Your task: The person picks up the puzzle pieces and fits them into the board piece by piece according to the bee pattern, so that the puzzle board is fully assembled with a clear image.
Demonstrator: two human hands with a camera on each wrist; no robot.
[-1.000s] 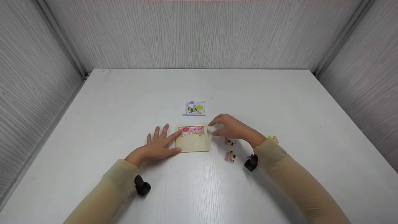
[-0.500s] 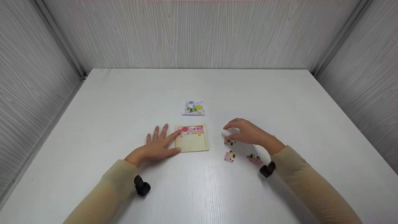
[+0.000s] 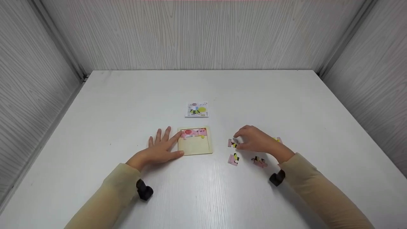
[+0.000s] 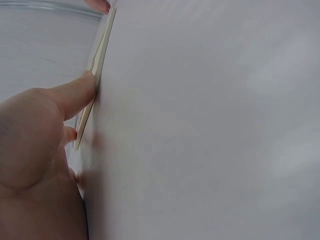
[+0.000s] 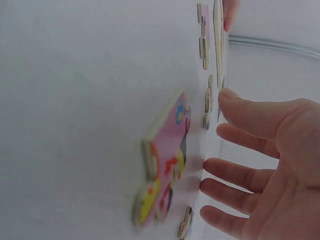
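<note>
My left hand (image 3: 159, 151) lies on the table with fingers spread, its thumb and index fingertip touching the left edge of a wooden puzzle tray (image 3: 194, 147). A joined row of pink puzzle pieces (image 3: 194, 133) fills the tray's upper part; below it is bare wood. Over to the right, my right hand (image 3: 256, 140) reaches down with thumb and fingers apart around a pink, yellow and black puzzle piece (image 3: 230, 143). In the right wrist view the thumb tip is beside that piece (image 5: 208, 104), and the other fingers are loosely bent.
Nearer me lie a pink and yellow piece (image 3: 233, 159) and a pink and dark piece (image 3: 259, 161). Another yellow and pink piece (image 3: 278, 139) shows behind my right wrist. Beyond the tray sits a square picture (image 3: 196, 109) of a bee. Panelled walls (image 3: 203, 35) surround the white table.
My right hand has moved right, away from the tray's upper right corner, and lowered to the loose pieces. The left hand has kept its place at the tray.
</note>
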